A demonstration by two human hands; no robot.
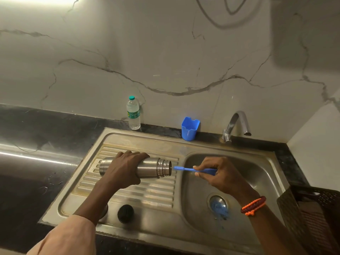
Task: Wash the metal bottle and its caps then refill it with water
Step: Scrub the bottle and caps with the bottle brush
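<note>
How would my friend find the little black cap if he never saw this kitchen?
Start at the steel sink and look left to its ribbed draining board. The black cap sits on the flat strip at the near edge, beside the left forearm. It is the only small, round, dark thing there.

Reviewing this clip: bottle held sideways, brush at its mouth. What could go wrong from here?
1. The metal bottle lies horizontal in the left hand; any rinse water would likely spill over the drainboard.
2. The black cap sits loose near the sink's front edge and might get knocked off.
3. The blue brush, pinched by the right hand, may slip.
</note>
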